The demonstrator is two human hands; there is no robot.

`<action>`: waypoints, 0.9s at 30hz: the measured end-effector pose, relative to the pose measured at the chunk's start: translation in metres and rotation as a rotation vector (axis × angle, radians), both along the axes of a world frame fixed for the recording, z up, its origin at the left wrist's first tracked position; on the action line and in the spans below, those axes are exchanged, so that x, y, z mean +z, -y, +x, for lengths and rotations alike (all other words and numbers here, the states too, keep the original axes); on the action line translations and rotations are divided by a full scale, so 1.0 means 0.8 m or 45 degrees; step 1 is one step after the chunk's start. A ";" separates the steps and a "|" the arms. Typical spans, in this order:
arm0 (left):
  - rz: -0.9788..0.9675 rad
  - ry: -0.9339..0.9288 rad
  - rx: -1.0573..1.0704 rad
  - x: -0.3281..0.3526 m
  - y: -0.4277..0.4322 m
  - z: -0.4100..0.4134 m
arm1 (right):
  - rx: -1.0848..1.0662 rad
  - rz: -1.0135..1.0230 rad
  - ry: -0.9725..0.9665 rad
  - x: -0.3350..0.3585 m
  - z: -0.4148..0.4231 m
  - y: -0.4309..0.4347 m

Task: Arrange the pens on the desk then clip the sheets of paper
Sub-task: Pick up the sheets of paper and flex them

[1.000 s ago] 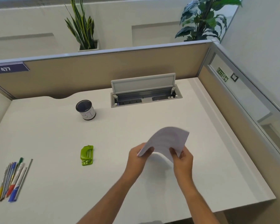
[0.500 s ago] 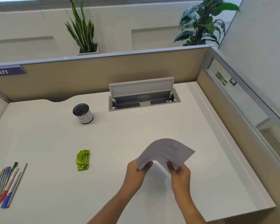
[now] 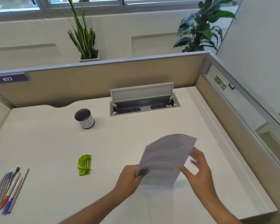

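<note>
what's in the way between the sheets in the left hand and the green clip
Nothing visible. Only bare desk lies between the sheets, pinched by the left hand, and the green clip to their left. The cup stands farther back, off that line.

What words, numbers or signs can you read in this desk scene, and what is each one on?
"477": white figures on the dark blue label at the top left of the partition.
"EXIT": green sign, letters reversed, on the glass side panel.
Not readable: dark marks on the white pen cup.
Too blurred to read: printed lines on the sheets of paper.
</note>
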State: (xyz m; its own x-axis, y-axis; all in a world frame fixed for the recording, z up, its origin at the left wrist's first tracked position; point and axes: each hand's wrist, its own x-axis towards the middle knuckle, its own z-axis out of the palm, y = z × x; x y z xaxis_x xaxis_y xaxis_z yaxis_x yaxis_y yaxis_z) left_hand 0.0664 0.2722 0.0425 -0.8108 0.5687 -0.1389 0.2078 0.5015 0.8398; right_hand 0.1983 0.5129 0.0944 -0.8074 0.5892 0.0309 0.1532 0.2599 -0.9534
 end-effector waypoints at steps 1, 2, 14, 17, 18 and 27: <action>-0.082 -0.148 -0.058 0.007 0.003 -0.008 | 0.005 0.170 -0.013 0.014 0.001 -0.005; -0.146 -0.280 -0.106 0.015 0.004 -0.014 | 0.022 0.352 -0.012 0.028 0.000 -0.009; -0.267 -0.613 -0.089 0.078 0.010 -0.036 | 0.066 0.575 0.007 0.066 -0.011 -0.014; 0.107 -0.204 0.167 0.083 0.032 -0.046 | 0.029 0.119 -0.018 0.057 0.000 -0.016; 0.231 -0.096 0.260 0.084 0.037 -0.046 | 0.009 0.044 -0.019 0.053 0.003 -0.015; 0.771 0.389 0.488 0.065 0.037 -0.051 | -0.044 -0.335 -0.070 0.013 0.013 -0.014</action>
